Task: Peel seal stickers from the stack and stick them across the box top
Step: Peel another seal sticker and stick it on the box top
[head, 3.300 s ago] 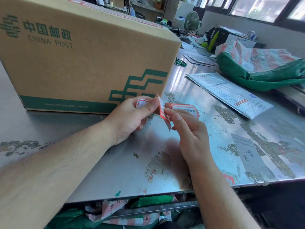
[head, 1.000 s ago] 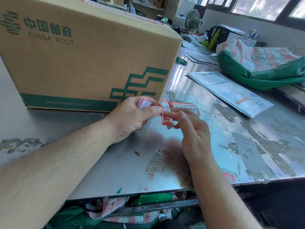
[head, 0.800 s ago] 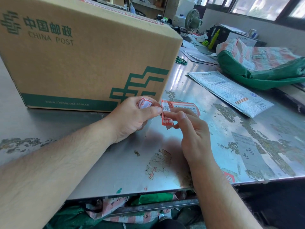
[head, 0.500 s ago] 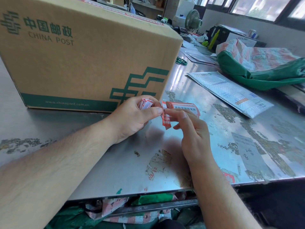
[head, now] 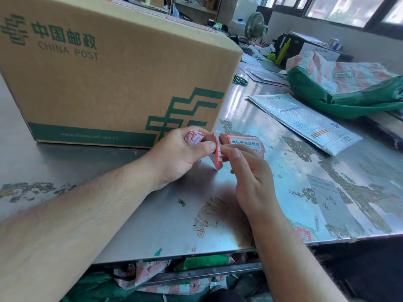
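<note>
Seal stickers point(head: 244, 143) in a red-and-white stack, held low over the metal table point(head: 152, 225) just in front of the China Post box point(head: 122, 83). Right hand point(head: 250, 177) grips the stack; left hand point(head: 178, 155) pinches one part-peeled sticker point(head: 217, 156), crumpled backing point(head: 194, 137) tucked under its fingers.

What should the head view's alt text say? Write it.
Two bare hands, left hand and right hand, peel a red seal sticker from a sticker stack over a worn metal table, before a China Post cardboard box.
</note>
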`<action>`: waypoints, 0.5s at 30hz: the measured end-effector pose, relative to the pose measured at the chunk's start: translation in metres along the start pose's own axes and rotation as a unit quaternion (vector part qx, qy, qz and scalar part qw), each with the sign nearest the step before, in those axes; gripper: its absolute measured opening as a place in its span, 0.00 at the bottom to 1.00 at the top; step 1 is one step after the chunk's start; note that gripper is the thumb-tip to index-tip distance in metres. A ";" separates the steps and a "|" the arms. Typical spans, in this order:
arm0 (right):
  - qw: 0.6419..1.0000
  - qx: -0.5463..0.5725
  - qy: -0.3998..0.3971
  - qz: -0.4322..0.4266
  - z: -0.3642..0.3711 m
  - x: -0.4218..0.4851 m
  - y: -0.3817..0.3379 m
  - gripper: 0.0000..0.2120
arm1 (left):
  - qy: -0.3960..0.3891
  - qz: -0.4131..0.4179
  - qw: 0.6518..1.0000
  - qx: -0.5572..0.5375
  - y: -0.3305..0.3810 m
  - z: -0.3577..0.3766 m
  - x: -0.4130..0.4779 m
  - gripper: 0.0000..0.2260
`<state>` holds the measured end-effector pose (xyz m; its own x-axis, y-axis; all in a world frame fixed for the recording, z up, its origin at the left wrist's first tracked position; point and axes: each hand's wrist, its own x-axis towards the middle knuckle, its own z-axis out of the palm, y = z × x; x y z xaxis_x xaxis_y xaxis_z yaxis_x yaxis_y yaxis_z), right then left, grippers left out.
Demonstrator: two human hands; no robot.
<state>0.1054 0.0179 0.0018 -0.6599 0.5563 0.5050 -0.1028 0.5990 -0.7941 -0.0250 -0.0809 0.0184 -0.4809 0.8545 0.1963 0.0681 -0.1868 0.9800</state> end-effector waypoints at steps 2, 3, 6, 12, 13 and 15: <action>1.000 -0.007 -0.006 -0.007 0.001 0.000 -0.001 0.14 | 0.003 -0.001 1.000 0.002 0.000 0.000 0.000 0.08; 1.000 -0.008 -0.008 -0.009 0.001 0.000 -0.002 0.14 | 0.003 -0.001 1.000 0.003 0.001 0.000 0.000 0.08; 1.000 -0.008 -0.010 -0.009 0.001 0.000 -0.001 0.14 | 0.005 -0.001 1.000 0.009 0.000 0.000 0.000 0.07; 1.000 -0.009 -0.017 -0.024 -0.002 -0.001 0.001 0.17 | 0.004 -0.006 1.000 0.020 -0.003 0.000 0.000 0.03; 0.999 -0.008 -0.018 -0.026 -0.001 -0.001 0.002 0.16 | 0.006 -0.008 1.000 0.020 -0.003 0.000 0.000 0.03; 1.000 -0.001 -0.018 -0.023 -0.001 -0.001 0.001 0.16 | 0.012 -0.014 1.000 0.024 -0.004 -0.001 0.001 0.04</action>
<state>0.1062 0.0185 0.0010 -0.6815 0.5072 0.5275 -0.1321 0.6237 -0.7704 -0.0270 -0.0796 0.0144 -0.5048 0.8466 0.1690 0.0964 -0.1393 0.9856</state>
